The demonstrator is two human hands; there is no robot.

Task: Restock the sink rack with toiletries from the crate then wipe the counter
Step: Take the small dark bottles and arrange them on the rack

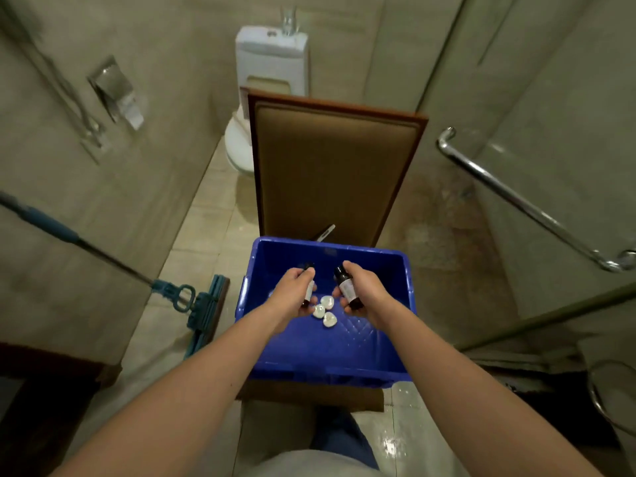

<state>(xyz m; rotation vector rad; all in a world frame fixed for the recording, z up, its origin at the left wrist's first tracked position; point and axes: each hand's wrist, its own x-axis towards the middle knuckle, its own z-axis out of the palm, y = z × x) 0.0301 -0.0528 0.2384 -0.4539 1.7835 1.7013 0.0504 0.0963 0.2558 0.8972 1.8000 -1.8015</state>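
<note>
A blue plastic crate [399, 270] rests on the seat of a brown chair. My left hand [292, 290] is inside the crate, closed around a small dark bottle [308, 290] that is mostly hidden by my fingers. My right hand [364, 290] holds a second small dark bottle [346, 287] with a black cap and pale label, tilted, above the crate floor. Three small white wrapped soaps [325, 309] lie on the crate bottom between my hands. The sink rack and counter are not in view.
The chair's padded back [330, 166] stands upright behind the crate. A white toilet [265, 80] is behind the chair. A blue mop [192, 304] leans at the left wall. A glass shower door with a chrome handle [516, 197] stands at right.
</note>
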